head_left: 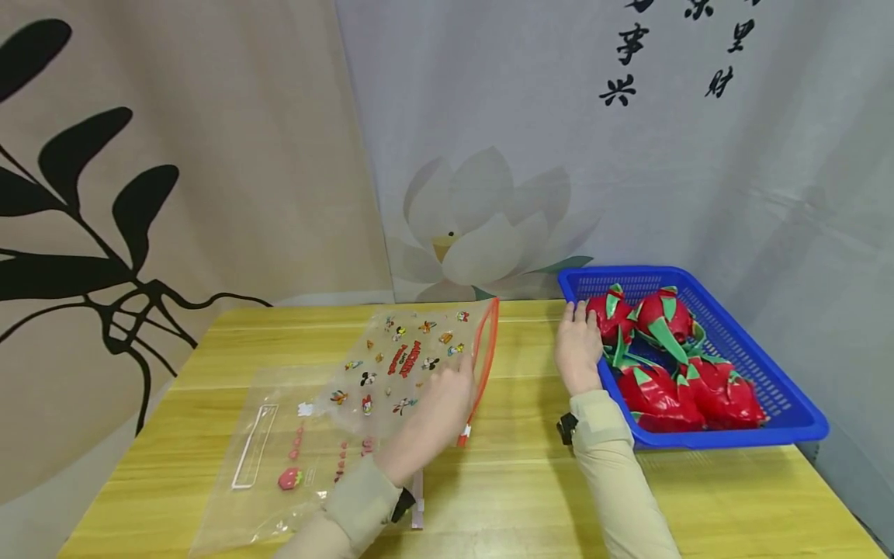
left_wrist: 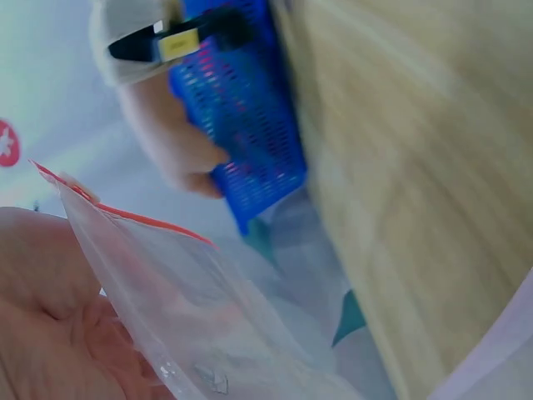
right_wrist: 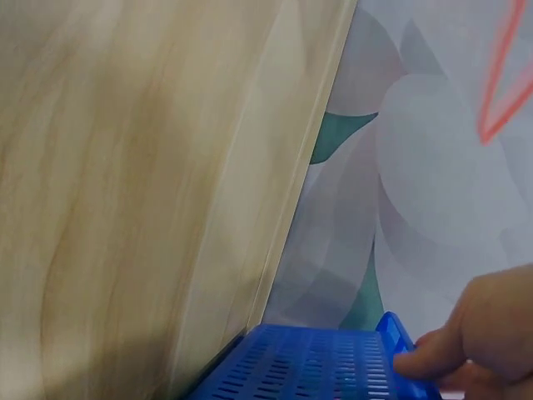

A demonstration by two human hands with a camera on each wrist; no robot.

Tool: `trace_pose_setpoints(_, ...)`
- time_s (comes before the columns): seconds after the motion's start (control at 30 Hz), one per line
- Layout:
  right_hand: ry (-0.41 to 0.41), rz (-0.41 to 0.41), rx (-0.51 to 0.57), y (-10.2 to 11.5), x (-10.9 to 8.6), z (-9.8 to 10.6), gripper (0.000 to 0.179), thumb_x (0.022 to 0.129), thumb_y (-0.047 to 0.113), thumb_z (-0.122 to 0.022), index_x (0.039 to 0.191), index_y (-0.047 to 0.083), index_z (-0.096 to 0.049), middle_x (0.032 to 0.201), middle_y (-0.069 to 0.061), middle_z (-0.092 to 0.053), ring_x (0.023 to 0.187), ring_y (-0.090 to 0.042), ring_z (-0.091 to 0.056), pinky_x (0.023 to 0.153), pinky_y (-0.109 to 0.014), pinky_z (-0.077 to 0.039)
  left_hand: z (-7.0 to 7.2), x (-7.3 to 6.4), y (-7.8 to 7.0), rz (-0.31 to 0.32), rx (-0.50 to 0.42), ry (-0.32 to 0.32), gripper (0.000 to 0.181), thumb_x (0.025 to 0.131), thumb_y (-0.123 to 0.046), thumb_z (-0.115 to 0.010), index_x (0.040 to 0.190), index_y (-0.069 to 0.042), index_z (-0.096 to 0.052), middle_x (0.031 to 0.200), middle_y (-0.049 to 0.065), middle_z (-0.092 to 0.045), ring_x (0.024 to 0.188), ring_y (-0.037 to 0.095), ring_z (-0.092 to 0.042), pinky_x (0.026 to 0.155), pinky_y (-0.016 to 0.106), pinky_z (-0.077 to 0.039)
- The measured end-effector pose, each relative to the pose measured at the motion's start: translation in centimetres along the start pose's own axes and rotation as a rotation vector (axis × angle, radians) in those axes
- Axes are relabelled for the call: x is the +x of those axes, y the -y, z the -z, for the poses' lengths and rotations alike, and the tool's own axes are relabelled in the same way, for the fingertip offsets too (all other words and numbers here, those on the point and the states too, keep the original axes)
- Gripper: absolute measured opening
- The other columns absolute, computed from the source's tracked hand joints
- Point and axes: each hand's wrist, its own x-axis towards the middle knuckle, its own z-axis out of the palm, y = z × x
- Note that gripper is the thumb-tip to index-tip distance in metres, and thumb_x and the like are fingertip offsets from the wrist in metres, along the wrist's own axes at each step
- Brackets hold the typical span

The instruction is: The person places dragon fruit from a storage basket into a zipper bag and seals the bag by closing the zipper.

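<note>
My left hand (head_left: 436,411) holds a clear zip bag (head_left: 377,365) printed with cartoon characters. The bag's red-orange zip edge (head_left: 491,341) faces right and stands raised off the table. In the left wrist view the bag (left_wrist: 225,325) hangs beside the palm (left_wrist: 75,317); the fingertips there are hidden. My right hand (head_left: 580,349) grips the left rim of a blue plastic basket (head_left: 775,373), its thumb over the edge in the right wrist view (right_wrist: 433,354). Several red dragon fruits (head_left: 656,396) with green leafy scales lie in the basket.
A second clear bag (head_left: 279,442), with strawberry prints and a pale slider strip, lies flat at the front left, partly under the first bag. The wooden table (head_left: 510,497) ends at a cloth backdrop (head_left: 489,93) behind. The basket's right side reaches the table's right edge.
</note>
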Motion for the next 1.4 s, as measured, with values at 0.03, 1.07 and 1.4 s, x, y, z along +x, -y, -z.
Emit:
trace_pose_setpoints(0.03,0.010,-0.001,0.011,0.0,0.0,0.0,0.049,0.096,-0.006,-0.035,0.145,-0.006,-0.031,0.151,-0.030,-0.028,0.139,-0.046,-0.029,0.113,-0.051,-0.032,0.3,0.0,0.1,-0.003,-0.011,-0.013,0.019,0.093,-0.009,-0.056,0.107,0.004,-0.054,0.068,0.007,-0.055,0.051,0.012,-0.047,0.039,0.012,-0.034)
trace_pose_setpoints(1.07,-0.672,1.024,0.194,6.1,-4.1,0.3,0.019,0.077,0.010,-0.076,0.096,0.007,-0.075,0.098,-0.005,-0.074,0.097,-0.024,-0.067,0.098,-0.043,-0.049,4.7,-0.9,1.9,0.047,0.001,-0.167,0.008,0.086,-0.009,-0.062,0.082,-0.005,-0.056,0.054,-0.001,-0.049,0.039,0.008,-0.037,0.034,0.015,-0.024)
trace_pose_setpoints(1.4,-0.718,1.043,0.234,6.3,-4.4,0.4,0.014,0.079,0.007,-0.070,0.093,0.007,-0.074,0.092,-0.007,-0.074,0.095,-0.024,-0.068,0.097,-0.041,-0.050,4.3,-1.4,1.8,0.000,0.142,-0.138,0.027,0.088,-0.027,-0.067,0.098,-0.002,-0.063,0.062,0.006,-0.061,0.044,0.014,-0.049,0.036,0.017,-0.029)
